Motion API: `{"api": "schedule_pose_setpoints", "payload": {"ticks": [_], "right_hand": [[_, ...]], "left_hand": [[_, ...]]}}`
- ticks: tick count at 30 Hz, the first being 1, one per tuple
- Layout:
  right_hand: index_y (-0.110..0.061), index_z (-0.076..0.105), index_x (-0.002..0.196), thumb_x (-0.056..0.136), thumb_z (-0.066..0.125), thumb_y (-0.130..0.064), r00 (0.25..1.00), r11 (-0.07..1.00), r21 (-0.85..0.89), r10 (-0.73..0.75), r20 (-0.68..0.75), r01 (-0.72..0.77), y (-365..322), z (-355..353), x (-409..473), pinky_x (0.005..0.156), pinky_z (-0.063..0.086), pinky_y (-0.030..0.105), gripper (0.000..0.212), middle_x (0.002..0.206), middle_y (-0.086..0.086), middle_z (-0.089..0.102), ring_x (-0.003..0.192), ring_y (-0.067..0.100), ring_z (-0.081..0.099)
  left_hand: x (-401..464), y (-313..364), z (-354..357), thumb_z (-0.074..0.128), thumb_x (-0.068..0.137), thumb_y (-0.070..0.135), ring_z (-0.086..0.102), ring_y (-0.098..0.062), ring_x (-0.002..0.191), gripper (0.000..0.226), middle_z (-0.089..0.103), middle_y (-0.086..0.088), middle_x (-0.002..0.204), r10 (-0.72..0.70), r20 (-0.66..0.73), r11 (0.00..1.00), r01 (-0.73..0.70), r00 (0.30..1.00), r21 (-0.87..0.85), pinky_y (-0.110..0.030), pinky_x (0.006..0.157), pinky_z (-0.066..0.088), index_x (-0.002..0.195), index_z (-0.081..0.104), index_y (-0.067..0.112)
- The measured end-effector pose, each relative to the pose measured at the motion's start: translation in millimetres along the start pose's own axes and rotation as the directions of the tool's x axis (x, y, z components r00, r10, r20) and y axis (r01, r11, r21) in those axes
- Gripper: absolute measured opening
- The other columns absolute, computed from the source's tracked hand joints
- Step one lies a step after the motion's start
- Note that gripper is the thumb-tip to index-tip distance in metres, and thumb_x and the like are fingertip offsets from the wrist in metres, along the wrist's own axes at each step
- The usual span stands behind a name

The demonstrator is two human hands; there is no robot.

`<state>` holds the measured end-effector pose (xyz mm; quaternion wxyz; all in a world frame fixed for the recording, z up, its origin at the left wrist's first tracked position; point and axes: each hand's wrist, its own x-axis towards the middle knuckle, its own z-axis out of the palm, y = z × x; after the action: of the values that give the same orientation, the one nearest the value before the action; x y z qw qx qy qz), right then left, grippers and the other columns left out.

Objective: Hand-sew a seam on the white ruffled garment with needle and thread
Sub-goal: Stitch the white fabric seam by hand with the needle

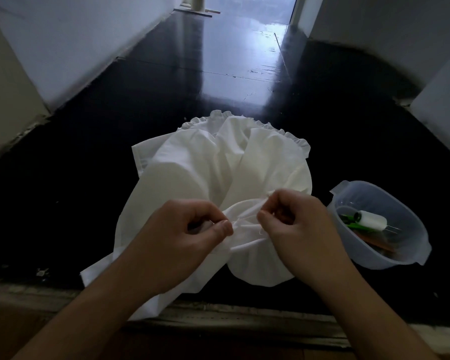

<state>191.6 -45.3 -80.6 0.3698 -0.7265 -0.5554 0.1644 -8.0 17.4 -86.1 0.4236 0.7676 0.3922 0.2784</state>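
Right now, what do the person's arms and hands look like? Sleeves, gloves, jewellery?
Both forearms are bare as far as the frame shows, no sleeves in view. The left hand and right hand wear no gloves; no rings, watch or bands are visible. Nails look short and unpainted.

floor (94, 162): dark, glossy | walls (70, 40): white, at 10 and 2 o'clock | wooden ledge (234, 323): worn, at 6 o'clock | doorway (247, 11): bright, at 12 o'clock

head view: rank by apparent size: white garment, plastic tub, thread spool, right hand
1. white ruffled garment
2. clear plastic tub
3. right hand, though it sits nearer the camera than the tub, so this order is unsure
4. white thread spool
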Motion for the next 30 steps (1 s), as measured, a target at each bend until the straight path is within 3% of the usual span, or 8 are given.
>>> {"api": "schedule_pose_setpoints", "payload": {"ticks": [6,9,10,12,15,19,25,30], "right_hand": [[-0.023,0.057,0.064,0.085,0.067,-0.013,0.984,0.971,-0.203,0.098,-0.151,-0.128,8.5,-1.2,2.6,0.045,0.038,0.016,0.025,0.055,-0.007,0.056,0.055,0.009,0.056],[-0.023,0.059,0.077,0.089,0.066,-0.019,0.984,0.932,-0.329,0.115,-0.135,-0.154,7.6,-1.9,1.8,0.051,0.039,0.017,0.014,0.066,-0.009,0.061,0.056,0.005,0.056],[-0.024,0.061,0.087,0.090,0.065,-0.019,0.988,0.938,-0.318,0.108,-0.110,-0.138,5.7,-3.0,1.5,0.052,0.039,0.016,0.008,0.069,-0.010,0.061,0.058,0.004,0.056],[-0.031,0.061,0.107,0.089,0.067,-0.012,0.999,0.983,-0.174,0.050,-0.012,-0.051,0.0,-7.3,-0.6,0.054,0.041,0.011,0.027,0.065,-0.010,0.056,0.062,0.005,0.058],[-0.037,0.068,0.117,0.091,0.072,-0.010,0.976,0.994,0.071,-0.094,0.199,0.081,-13.1,-8.5,-5.1,0.062,0.043,0.009,0.038,0.061,-0.007,0.050,0.060,0.006,0.054],[-0.032,0.072,0.087,0.092,0.075,-0.030,0.959,0.991,0.053,-0.132,0.250,0.122,-13.5,2.0,-7.2,0.056,0.041,0.014,0.006,0.059,-0.004,0.050,0.054,0.009,0.048],[-0.021,0.065,0.070,0.088,0.075,-0.015,0.982,0.989,0.111,-0.113,0.150,0.097,-7.5,-2.7,-4.8,0.054,0.040,0.020,0.022,0.061,0.004,0.056,0.054,0.012,0.049],[-0.017,0.065,0.064,0.085,0.072,-0.004,0.999,0.988,0.152,-0.031,0.045,0.023,-5.9,-8.1,-1.7,0.053,0.041,0.020,0.025,0.059,0.004,0.058,0.054,0.014,0.052]], "left_hand": [[0.2,0.3,-2.3,0.074,0.090,0.036,0.056,-0.006,0.054,0.013,0.067,0.004,0.062,-0.012,-0.024,1.000,0.012,1.000,-0.020,-0.016,0.057,0.041,0.078,0.079,0.033],[-0.3,1.3,-2.0,0.075,0.090,0.035,0.052,-0.002,0.051,0.013,0.063,0.009,0.057,-0.016,-0.030,1.000,0.016,0.999,-0.013,-0.013,0.055,0.040,0.078,0.079,0.032],[-0.4,1.1,-1.9,0.074,0.090,0.034,0.052,-0.002,0.051,0.014,0.061,0.011,0.055,-0.015,-0.029,1.000,0.015,0.999,-0.010,-0.013,0.055,0.039,0.077,0.079,0.032],[-0.5,0.8,-1.7,0.074,0.091,0.034,0.051,-0.002,0.050,0.014,0.061,0.010,0.055,-0.009,-0.022,1.000,0.009,1.000,-0.003,-0.013,0.054,0.039,0.078,0.079,0.032],[-0.5,0.1,-0.8,0.074,0.091,0.035,0.050,-0.003,0.050,0.012,0.062,0.007,0.057,0.007,-0.006,1.000,-0.007,1.000,-0.001,-0.016,0.053,0.039,0.080,0.078,0.034],[-0.2,-0.7,-0.2,0.074,0.092,0.034,0.050,-0.005,0.051,0.011,0.061,0.004,0.058,0.022,0.009,1.000,-0.022,1.000,0.002,-0.017,0.052,0.039,0.081,0.078,0.034],[-0.3,0.0,-1.6,0.074,0.092,0.034,0.057,-0.005,0.055,0.012,0.066,0.008,0.063,0.006,-0.008,1.000,-0.006,1.000,0.027,-0.016,0.056,0.042,0.081,0.079,0.034],[-0.2,-0.8,-2.8,0.073,0.092,0.035,0.065,-0.014,0.062,0.013,0.071,0.005,0.066,-0.017,-0.034,1.000,0.017,0.999,0.010,-0.026,0.059,0.047,0.080,0.079,0.034]]}}
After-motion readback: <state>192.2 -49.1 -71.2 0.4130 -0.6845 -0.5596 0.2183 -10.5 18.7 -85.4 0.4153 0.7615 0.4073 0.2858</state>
